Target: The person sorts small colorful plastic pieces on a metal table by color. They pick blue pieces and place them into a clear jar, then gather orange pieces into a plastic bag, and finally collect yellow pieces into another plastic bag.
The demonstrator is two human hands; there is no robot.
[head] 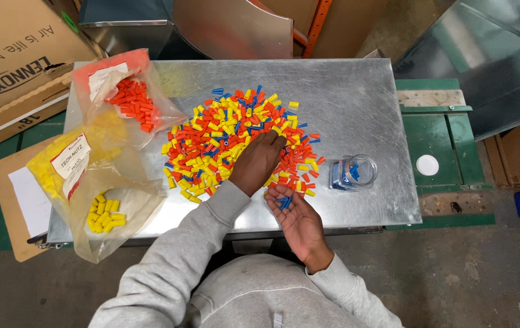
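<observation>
Left hand (258,163) reaches palm-down into the mixed heap of small orange, yellow and blue plastic wire caps (235,143) spread on the galvanised sheet-metal tabletop (357,97); fingertips are buried among the caps, so whether they pinch one cannot be told. Right hand (293,212) lies palm-up at the near table edge, fingers loosely spread, cupping a few small blue plastic caps (283,201). Clear plastic jar (353,172) with blue caps inside lies on its side just right of the heap. Clear bag of orange caps (129,100) and clear bag of yellow caps (99,200) sit at the table's left.
</observation>
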